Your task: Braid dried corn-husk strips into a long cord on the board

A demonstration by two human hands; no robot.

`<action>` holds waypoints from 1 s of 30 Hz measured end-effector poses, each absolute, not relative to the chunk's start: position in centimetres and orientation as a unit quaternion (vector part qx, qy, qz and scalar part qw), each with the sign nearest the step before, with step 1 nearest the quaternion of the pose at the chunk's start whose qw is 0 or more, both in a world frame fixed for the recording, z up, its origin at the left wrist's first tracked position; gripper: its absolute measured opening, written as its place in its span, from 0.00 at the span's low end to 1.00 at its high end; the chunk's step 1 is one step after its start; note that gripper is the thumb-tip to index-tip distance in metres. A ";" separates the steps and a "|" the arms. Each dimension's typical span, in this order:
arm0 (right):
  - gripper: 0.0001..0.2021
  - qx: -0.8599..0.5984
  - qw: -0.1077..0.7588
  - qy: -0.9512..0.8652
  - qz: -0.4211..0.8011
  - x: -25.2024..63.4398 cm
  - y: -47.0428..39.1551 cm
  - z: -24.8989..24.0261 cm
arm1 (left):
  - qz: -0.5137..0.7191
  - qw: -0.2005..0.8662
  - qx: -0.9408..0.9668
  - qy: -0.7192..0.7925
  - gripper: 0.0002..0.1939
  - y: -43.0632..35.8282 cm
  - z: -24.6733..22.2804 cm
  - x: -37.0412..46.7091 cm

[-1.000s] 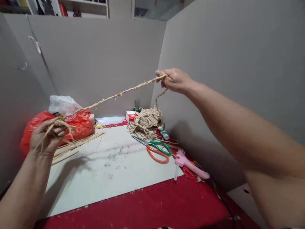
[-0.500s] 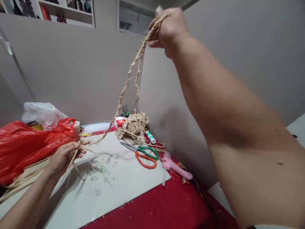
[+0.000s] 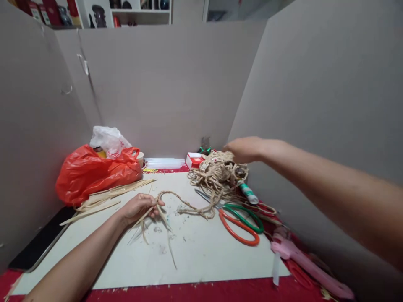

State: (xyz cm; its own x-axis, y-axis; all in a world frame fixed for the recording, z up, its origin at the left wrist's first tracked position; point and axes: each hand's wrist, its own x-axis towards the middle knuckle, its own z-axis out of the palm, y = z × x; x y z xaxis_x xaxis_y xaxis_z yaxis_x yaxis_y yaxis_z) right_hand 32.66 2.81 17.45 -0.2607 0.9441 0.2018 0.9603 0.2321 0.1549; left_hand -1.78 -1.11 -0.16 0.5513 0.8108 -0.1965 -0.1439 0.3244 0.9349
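Note:
My left hand (image 3: 143,207) is closed in a pinch on the end of a twisted straw rope (image 3: 168,193). Loose pale strands fan out below its fingers over the white board (image 3: 201,256). From the pinch the rope curves across the board toward a heaped bundle of the same rope (image 3: 218,170) at the back. Behind that bundle's right side reaches my right hand (image 3: 242,149); its fingers are hidden, so their grip cannot be seen. Scissors (image 3: 239,224) with one green and one orange handle lie in front of the bundle, part of the rope crossing near their blades.
Flat straw strips (image 3: 110,195) lie before a red plastic bag (image 3: 97,170) on the left, near a black phone (image 3: 40,241). A glue stick (image 3: 248,193) and a pink glue gun (image 3: 308,264) line the right edge. Grey partitions (image 3: 163,84) enclose the table.
My right hand has come down from high up to the rope bundle, and the rope it held stretched now lies slack on the board. My left hand keeps its pinch. The view has shifted left.

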 end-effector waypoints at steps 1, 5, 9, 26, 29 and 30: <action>0.11 -0.592 0.006 -0.801 -0.092 31.2 2.2 15.9 | 0.323 0.741 0.479 0.342 0.07 -1.0 -0.2 -1.8; 0.22 -0.421 0.078 -0.901 0.071 24.1 0.1 11.5 | 0.322 0.748 0.474 0.335 0.07 -1.2 0.0 -1.8; 0.27 -0.300 0.084 -0.935 0.169 19.4 0.9 7.2 | 0.311 0.754 0.477 0.327 0.06 -1.9 0.5 -1.4; 0.09 -0.338 0.204 -0.894 0.210 20.5 3.7 4.7 | 0.352 0.755 0.437 0.339 0.06 -2.1 0.9 -0.3; 0.06 -0.330 0.310 -0.850 0.268 19.6 3.2 5.3 | 0.352 0.755 0.442 0.332 0.07 -2.4 1.1 0.2; 0.06 -0.331 0.337 -0.829 0.300 19.2 2.7 5.6 | 0.353 0.755 0.444 0.329 0.07 -2.6 1.2 0.3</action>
State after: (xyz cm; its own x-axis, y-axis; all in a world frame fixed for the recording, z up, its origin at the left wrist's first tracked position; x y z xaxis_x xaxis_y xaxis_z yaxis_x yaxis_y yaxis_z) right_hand 19.18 2.72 5.57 -0.5540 0.7509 0.3595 0.3464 0.6006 -0.7206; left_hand 0.33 -2.60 1.19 0.5348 0.8248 -0.1837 -0.2401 0.3568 0.9028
